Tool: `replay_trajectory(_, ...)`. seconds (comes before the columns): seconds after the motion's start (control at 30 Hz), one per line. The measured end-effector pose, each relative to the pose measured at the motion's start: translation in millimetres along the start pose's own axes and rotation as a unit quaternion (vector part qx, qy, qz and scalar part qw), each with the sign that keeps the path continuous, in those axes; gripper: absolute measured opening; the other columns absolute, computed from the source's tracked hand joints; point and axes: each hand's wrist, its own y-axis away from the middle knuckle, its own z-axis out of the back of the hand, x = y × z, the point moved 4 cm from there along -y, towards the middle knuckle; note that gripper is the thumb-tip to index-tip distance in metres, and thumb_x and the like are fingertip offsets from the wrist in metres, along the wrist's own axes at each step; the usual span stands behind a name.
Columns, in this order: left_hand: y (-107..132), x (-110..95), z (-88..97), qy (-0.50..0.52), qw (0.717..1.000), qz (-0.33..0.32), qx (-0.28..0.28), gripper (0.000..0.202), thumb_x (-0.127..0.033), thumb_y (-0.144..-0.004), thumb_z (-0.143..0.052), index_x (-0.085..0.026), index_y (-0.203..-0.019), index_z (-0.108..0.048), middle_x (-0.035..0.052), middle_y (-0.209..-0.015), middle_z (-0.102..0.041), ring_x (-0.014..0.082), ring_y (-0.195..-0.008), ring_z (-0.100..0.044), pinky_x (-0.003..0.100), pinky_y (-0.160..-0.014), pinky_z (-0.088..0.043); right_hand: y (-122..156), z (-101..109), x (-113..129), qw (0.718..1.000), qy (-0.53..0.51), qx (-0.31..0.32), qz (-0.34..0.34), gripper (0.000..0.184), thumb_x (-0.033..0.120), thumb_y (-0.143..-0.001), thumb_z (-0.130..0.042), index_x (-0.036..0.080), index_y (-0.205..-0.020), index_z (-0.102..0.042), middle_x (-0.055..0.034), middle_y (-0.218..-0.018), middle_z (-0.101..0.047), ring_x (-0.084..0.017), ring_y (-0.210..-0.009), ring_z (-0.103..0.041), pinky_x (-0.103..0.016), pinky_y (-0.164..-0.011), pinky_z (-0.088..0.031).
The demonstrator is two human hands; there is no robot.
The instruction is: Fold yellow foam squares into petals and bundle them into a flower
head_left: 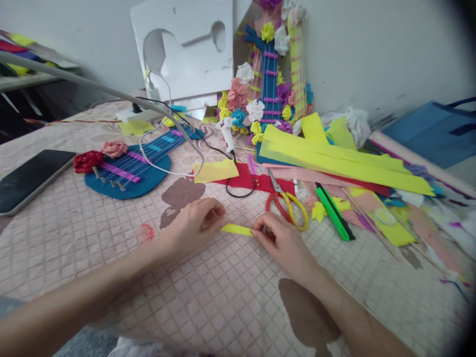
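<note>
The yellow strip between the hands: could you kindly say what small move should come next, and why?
Perhaps bring the right hand toward the left hand to fold the yellow strip: both hands hold it, and it spans nearly straight between them.

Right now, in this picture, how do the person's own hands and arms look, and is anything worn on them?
The left hand and right hand are without gloves. No sleeve covers the visible left forearm or right forearm. No watch, bracelet or ring shows, though some fingers are partly hidden.
</note>
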Motion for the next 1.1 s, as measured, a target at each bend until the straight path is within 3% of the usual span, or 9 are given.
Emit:
replay_trajectory(0.13,-7,-18,0.1,0.015,0.999,-0.049,0.014,0.024,-0.029,-0.076,-0.066,-0.018,-0.097,-0.062,0.0042,-0.096,-0.067,0.0188,-0.089,-0.059,0.03,-0.076,-0.045,2,2,6,0.999,-0.01,-0.014,0.034,0.013,0.007,-0.082,-0.05,0.02,-0.078,-0.049,0.0009,-0.076,-0.054,-0.012,-0.067,-0.052,-0.024,-0.06,-0.039)
replay_trajectory(0.23,-12,-28,-6.7,0.022,0.997,-0.052,0.061,0.008,-0.025,-0.078,-0.062,-0.018,-0.082,-0.066,0.0007,-0.081,-0.068,0.0152,-0.076,-0.06,0.026,-0.068,-0.044,3,4,11,0.998,-0.018,-0.038,0.052,0.014,0.005,-0.08,-0.05,0.02,-0.079,-0.049,0.0008,-0.077,-0.053,-0.012,-0.069,-0.052,-0.024,-0.061,-0.04)
replay_trajectory(0.37,-13,-28,-10.5,0.064,0.996,-0.011,0.066,0.01,-0.022,-0.08,-0.058,-0.017,-0.077,-0.066,-0.001,-0.073,-0.067,0.0113,-0.066,-0.059,0.022,-0.062,-0.042,4,10,15,0.993,-0.034,-0.095,0.056,0.019,0.01,-0.076,-0.059,0.019,-0.091,-0.053,-0.0028,-0.09,-0.055,-0.016,-0.086,-0.053,-0.027,-0.07,-0.042)
replay_trajectory(0.43,-12,-26,-11.9,0.086,0.994,0.0,0.07,0.011,-0.023,-0.08,-0.057,-0.017,-0.078,-0.066,-0.0015,-0.073,-0.067,0.0107,-0.066,-0.059,0.021,-0.061,-0.042,3,8,16,0.994,-0.055,-0.081,0.042,0.024,0.013,-0.075,-0.063,0.018,-0.097,-0.054,-0.0035,-0.093,-0.056,-0.017,-0.088,-0.053,-0.027,-0.071,-0.042)
replay_trajectory(0.57,-9,-24,-14.1,0.106,0.992,0.009,0.073,0.012,-0.025,-0.08,-0.057,-0.017,-0.079,-0.067,-0.0009,-0.075,-0.068,0.0114,-0.068,-0.06,0.021,-0.062,-0.043,1,1,19,0.995,-0.098,-0.023,0.015,0.002,0.016,-0.081,-0.059,0.018,-0.081,-0.057,0.0015,-0.074,-0.057,-0.012,-0.07,-0.052,-0.025,-0.063,-0.04)
replay_trajectory(0.7,-8,-26,-14.0,0.126,0.989,0.003,0.071,0.015,-0.028,-0.081,-0.058,-0.017,-0.075,-0.066,0.0,-0.073,-0.068,0.012,-0.067,-0.06,0.021,-0.062,-0.045,1,0,17,0.991,-0.129,-0.015,-0.016,0.011,0.02,-0.084,-0.055,0.019,-0.075,-0.061,0.0015,-0.068,-0.059,-0.012,-0.062,-0.052,-0.024,-0.056,-0.039)
replay_trajectory(0.9,-10,-16,-7.5,0.122,0.99,0.049,0.058,0.017,-0.031,-0.076,-0.061,-0.016,-0.072,-0.067,0.0009,-0.068,-0.067,0.0119,-0.061,-0.057,0.022,-0.057,-0.043,4,5,-4,0.963,-0.249,0.007,-0.103,0.018,0.031,-0.086,-0.051,0.019,-0.089,-0.065,0.0008,-0.06,-0.062,-0.011,-0.047,-0.055,-0.024,-0.046,-0.043)
replay_trajectory(1.0,-10,-13,-6.3,0.133,0.987,0.059,0.065,0.017,-0.031,-0.075,-0.062,-0.015,-0.072,-0.066,0.0003,-0.065,-0.065,0.0109,-0.058,-0.055,0.021,-0.054,-0.041,3,9,-9,0.954,-0.285,-0.007,-0.098,0.023,0.037,-0.086,-0.05,0.019,-0.095,-0.062,-0.0036,-0.075,-0.067,-0.014,-0.06,-0.062,-0.026,-0.052,-0.048)
replay_trajectory(1.1,-10,-16,-8.7,0.157,0.984,0.053,0.07,0.017,-0.031,-0.076,-0.061,-0.015,-0.071,-0.066,0.0003,-0.065,-0.065,0.0111,-0.059,-0.056,0.021,-0.055,-0.042,0,9,-3,0.964,-0.258,-0.015,-0.067,0.024,0.038,-0.084,-0.056,0.021,-0.099,-0.061,-0.0047,-0.09,-0.066,-0.016,-0.078,-0.063,-0.028,-0.062,-0.049)
